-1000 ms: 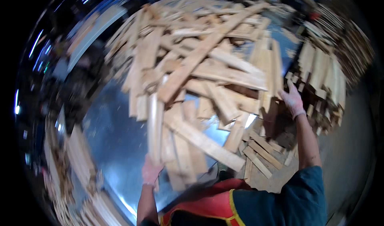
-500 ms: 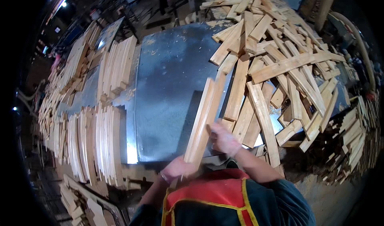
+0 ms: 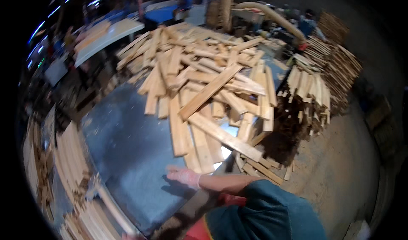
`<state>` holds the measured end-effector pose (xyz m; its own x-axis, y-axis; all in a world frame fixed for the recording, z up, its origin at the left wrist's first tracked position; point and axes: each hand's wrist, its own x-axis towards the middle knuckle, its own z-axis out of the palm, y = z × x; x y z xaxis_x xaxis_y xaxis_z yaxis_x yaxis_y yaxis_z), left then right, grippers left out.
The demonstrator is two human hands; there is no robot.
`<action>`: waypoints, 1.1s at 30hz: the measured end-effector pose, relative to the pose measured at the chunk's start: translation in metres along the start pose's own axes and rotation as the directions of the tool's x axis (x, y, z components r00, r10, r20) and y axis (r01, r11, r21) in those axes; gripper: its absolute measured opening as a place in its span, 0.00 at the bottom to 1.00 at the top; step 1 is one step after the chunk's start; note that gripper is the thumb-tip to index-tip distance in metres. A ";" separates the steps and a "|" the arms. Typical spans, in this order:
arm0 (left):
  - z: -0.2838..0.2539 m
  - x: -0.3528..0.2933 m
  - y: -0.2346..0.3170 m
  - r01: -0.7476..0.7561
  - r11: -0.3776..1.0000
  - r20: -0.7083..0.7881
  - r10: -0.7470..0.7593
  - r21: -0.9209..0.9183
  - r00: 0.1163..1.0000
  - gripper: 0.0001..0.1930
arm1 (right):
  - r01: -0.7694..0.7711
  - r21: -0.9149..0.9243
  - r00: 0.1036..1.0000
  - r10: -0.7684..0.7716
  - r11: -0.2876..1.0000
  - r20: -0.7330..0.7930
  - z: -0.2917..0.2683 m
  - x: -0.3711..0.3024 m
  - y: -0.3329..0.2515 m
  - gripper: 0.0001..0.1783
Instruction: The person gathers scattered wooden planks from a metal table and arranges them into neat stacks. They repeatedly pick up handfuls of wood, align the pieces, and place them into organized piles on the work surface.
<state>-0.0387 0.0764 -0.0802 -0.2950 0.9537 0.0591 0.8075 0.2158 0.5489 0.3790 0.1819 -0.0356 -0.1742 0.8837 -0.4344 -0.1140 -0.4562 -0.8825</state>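
At the lower left, a pale wooden board (image 3: 114,211) is smeared by motion beside the stacked boards. My left hand (image 3: 133,236) is at its near end, mostly cut off by the lower edge, and appears to grip it. My right hand (image 3: 183,176), in a pinkish-white glove, is over the metal tabletop (image 3: 127,125) with its fingers stretched out to the left and holds nothing. Just beyond it lie the near ends of several loose boards (image 3: 199,148) from a large jumbled pile (image 3: 212,82).
Rows of stacked boards (image 3: 70,155) line the left side. Bundled wood strips (image 3: 308,87) stand to the right beyond the pile. A thick hose (image 3: 272,17) arches at the back, near a white-topped table (image 3: 114,31). Scraps lie at the table's right edge.
My right hand has let go of the board, which has moved left toward the stacks with my left hand. The view has turned right, bringing the pile to the middle.
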 end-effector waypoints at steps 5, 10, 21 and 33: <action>-0.023 0.029 -0.028 0.062 0.821 -0.124 0.010 0.567 0.992 0.22 | -0.089 -0.742 0.809 -0.386 0.664 -0.443 -0.145 -0.005 -0.034 0.42; -0.017 0.053 -0.027 -0.012 0.787 0.004 0.013 0.617 1.000 0.27 | -0.456 -0.823 0.693 -0.445 0.339 -0.568 -0.279 -0.023 -0.006 0.46; 0.181 0.036 0.289 0.427 0.714 0.756 0.219 -0.555 0.616 0.28 | -0.070 -0.602 0.949 -0.133 0.796 -0.287 -0.231 -0.004 -0.017 0.38; 0.175 0.114 0.318 0.667 0.144 0.651 -0.144 -0.731 0.745 0.15 | 0.068 -0.993 0.862 -0.495 -0.098 0.108 -0.271 0.062 -0.144 0.44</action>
<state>0.2743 0.2906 -0.0449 -0.0031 0.8160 -0.5780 -0.4541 0.5139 0.7278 0.6494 0.3311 0.0157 -0.1996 0.9765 0.0814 0.9704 0.2085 -0.1219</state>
